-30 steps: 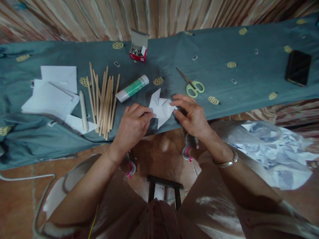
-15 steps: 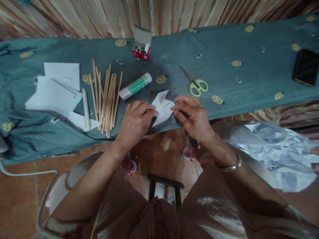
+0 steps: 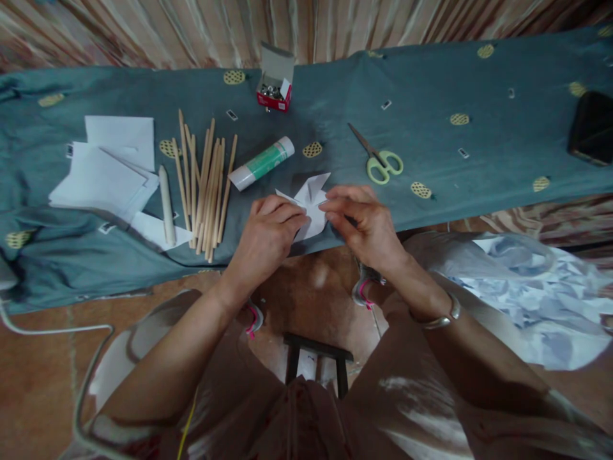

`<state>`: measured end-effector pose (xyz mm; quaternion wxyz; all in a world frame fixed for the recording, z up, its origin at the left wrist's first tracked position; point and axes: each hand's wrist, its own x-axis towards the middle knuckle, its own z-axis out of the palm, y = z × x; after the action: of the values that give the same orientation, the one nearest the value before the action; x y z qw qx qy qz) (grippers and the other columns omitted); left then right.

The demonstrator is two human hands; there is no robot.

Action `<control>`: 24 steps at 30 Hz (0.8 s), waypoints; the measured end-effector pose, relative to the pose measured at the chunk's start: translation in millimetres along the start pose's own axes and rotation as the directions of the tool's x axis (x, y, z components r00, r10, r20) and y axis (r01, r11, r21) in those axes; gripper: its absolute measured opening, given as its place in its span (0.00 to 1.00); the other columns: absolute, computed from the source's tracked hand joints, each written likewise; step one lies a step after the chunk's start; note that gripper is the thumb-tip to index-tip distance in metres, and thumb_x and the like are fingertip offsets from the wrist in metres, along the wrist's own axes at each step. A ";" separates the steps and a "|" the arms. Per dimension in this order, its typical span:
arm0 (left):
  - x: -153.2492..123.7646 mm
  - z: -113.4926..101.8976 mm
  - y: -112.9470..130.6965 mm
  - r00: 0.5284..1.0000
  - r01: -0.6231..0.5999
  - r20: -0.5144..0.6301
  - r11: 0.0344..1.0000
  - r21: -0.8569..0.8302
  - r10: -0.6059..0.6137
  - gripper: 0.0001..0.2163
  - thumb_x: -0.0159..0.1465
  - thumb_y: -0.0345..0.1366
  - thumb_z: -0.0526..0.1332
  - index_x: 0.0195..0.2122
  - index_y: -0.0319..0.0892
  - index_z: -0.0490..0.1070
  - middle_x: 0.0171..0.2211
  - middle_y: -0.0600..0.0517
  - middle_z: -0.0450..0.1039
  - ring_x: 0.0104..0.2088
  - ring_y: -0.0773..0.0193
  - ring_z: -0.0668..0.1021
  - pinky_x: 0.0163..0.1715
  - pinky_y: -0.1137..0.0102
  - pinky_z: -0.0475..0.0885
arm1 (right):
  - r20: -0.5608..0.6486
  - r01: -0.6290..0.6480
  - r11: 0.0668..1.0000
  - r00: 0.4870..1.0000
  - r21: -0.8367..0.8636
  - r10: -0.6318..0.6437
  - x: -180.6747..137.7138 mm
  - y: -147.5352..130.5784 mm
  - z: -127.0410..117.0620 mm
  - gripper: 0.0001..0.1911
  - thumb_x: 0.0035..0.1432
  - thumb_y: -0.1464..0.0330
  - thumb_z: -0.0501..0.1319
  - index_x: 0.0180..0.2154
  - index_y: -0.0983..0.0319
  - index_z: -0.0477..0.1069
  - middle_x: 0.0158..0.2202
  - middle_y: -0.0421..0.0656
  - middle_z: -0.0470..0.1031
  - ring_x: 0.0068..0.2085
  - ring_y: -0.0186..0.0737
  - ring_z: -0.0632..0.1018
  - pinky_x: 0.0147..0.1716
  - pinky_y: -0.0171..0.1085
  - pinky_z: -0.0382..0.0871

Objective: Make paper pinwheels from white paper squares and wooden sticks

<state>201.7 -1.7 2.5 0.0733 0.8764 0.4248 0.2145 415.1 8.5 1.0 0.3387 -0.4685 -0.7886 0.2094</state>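
Observation:
Between my hands, at the table's near edge, is a white paper pinwheel (image 3: 313,214) with pointed blades. My left hand (image 3: 272,230) grips its left side, thumb and fingers closed on the paper. On the opposite side my right hand (image 3: 364,217) pinches the paper near the pinwheel's middle; the fingertips partly cover it. Just beyond lies a glue stick (image 3: 262,164) with a green label. To the right are scissors (image 3: 380,163) with pale green handles, blades slightly apart.
Several wooden sticks (image 3: 205,185) lie left of my hands, beside a whitish pointed rod (image 3: 166,204) and white paper sheets (image 3: 103,179). An open red box (image 3: 274,92) of small metal pieces stands at the back. A dark phone (image 3: 591,128) lies far right; a plastic bag (image 3: 536,300) of paper scraps sits below.
My right hand has moved slightly left, its fingers now closer to the pinwheel's middle. My left hand has shifted a little right, and another paper tip shows above it.

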 end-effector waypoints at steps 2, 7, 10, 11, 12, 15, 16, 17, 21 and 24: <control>-0.1 -0.2 0.3 1.000 0.004 0.010 1.000 0.004 -0.004 0.10 0.71 0.33 0.55 0.46 0.45 0.77 0.45 0.49 0.80 0.48 0.56 0.74 0.45 0.59 0.68 | 0.010 0.019 1.000 1.000 0.009 -0.019 1.1 -1.8 1.1 0.10 0.65 0.70 0.59 0.42 0.58 0.79 0.43 0.43 0.80 0.47 0.44 0.77 0.50 0.45 0.70; -0.6 -0.4 0.5 1.000 0.011 0.021 1.000 0.004 -0.011 0.11 0.71 0.32 0.55 0.46 0.44 0.77 0.46 0.49 0.80 0.49 0.55 0.75 0.46 0.59 0.67 | 0.027 0.003 1.000 1.000 -0.024 -0.002 4.6 -4.5 5.2 0.10 0.65 0.69 0.58 0.45 0.60 0.78 0.38 0.44 0.81 0.42 0.44 0.76 0.46 0.45 0.70; -0.9 -0.3 0.7 1.000 0.010 0.018 1.000 -0.002 -0.010 0.11 0.71 0.32 0.55 0.46 0.44 0.77 0.46 0.48 0.80 0.49 0.54 0.75 0.46 0.58 0.67 | 0.014 -0.027 0.998 1.000 -0.050 0.028 5.7 -4.3 8.3 0.13 0.64 0.69 0.59 0.49 0.59 0.74 0.37 0.43 0.81 0.42 0.45 0.76 0.46 0.46 0.70; -1.0 -0.1 0.7 1.000 0.009 0.017 1.000 -0.006 -0.009 0.11 0.70 0.31 0.55 0.46 0.44 0.77 0.46 0.48 0.80 0.49 0.55 0.75 0.47 0.59 0.67 | 0.012 -0.033 0.998 0.999 -0.059 0.034 5.9 -4.0 9.2 0.14 0.64 0.69 0.59 0.51 0.59 0.73 0.36 0.42 0.81 0.42 0.46 0.76 0.46 0.46 0.70; -1.2 0.2 0.7 1.000 0.007 0.016 1.000 -0.010 -0.006 0.11 0.70 0.31 0.55 0.46 0.44 0.77 0.46 0.48 0.80 0.49 0.55 0.75 0.47 0.59 0.67 | 0.012 -0.036 0.997 0.999 -0.072 0.037 5.9 -3.9 10.0 0.15 0.64 0.68 0.59 0.52 0.58 0.72 0.36 0.42 0.80 0.42 0.46 0.76 0.46 0.46 0.70; -1.6 1.0 0.5 1.000 0.004 0.002 1.000 -0.016 -0.004 0.11 0.70 0.31 0.55 0.46 0.44 0.77 0.45 0.48 0.80 0.48 0.55 0.75 0.46 0.59 0.67 | 0.019 -0.038 0.991 0.999 -0.126 0.041 6.1 -4.0 12.0 0.15 0.65 0.68 0.58 0.53 0.58 0.70 0.36 0.42 0.80 0.42 0.47 0.76 0.46 0.46 0.69; -1.7 1.2 0.4 1.000 0.003 0.000 1.000 -0.019 -0.003 0.10 0.70 0.31 0.55 0.45 0.44 0.77 0.45 0.49 0.80 0.48 0.55 0.75 0.46 0.59 0.67 | 0.023 -0.037 0.989 0.999 -0.146 0.040 6.1 -4.3 12.7 0.15 0.65 0.67 0.58 0.53 0.58 0.70 0.36 0.42 0.80 0.42 0.47 0.76 0.46 0.46 0.69; -1.8 1.3 0.3 1.000 0.003 0.000 1.000 -0.024 -0.003 0.10 0.70 0.31 0.56 0.45 0.44 0.77 0.45 0.48 0.80 0.48 0.55 0.74 0.46 0.59 0.67 | 0.028 -0.033 0.986 0.999 -0.166 0.038 6.2 -4.6 13.4 0.14 0.66 0.67 0.57 0.53 0.58 0.70 0.36 0.43 0.80 0.42 0.47 0.76 0.46 0.46 0.68; -1.7 1.1 -0.2 1.000 0.006 0.018 0.998 -0.063 -0.005 0.09 0.70 0.31 0.57 0.46 0.43 0.77 0.46 0.48 0.79 0.49 0.54 0.74 0.47 0.59 0.67 | 0.049 -0.017 0.974 0.998 -0.227 0.029 6.6 -6.6 15.9 0.13 0.67 0.67 0.56 0.52 0.58 0.69 0.36 0.43 0.80 0.42 0.49 0.76 0.45 0.47 0.68; -1.7 1.5 -0.3 1.000 0.006 0.014 0.997 -0.072 -0.005 0.09 0.70 0.32 0.58 0.45 0.43 0.77 0.46 0.48 0.79 0.49 0.54 0.74 0.47 0.58 0.66 | 0.067 -0.025 0.966 0.997 -0.257 0.043 6.8 -8.7 16.3 0.13 0.67 0.67 0.55 0.53 0.56 0.69 0.37 0.44 0.80 0.42 0.50 0.76 0.46 0.48 0.67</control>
<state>201.3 -2.7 0.5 0.1084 0.8734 0.4188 0.2236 395.7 10.2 -2.2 0.2429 -0.5140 -0.8126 0.1283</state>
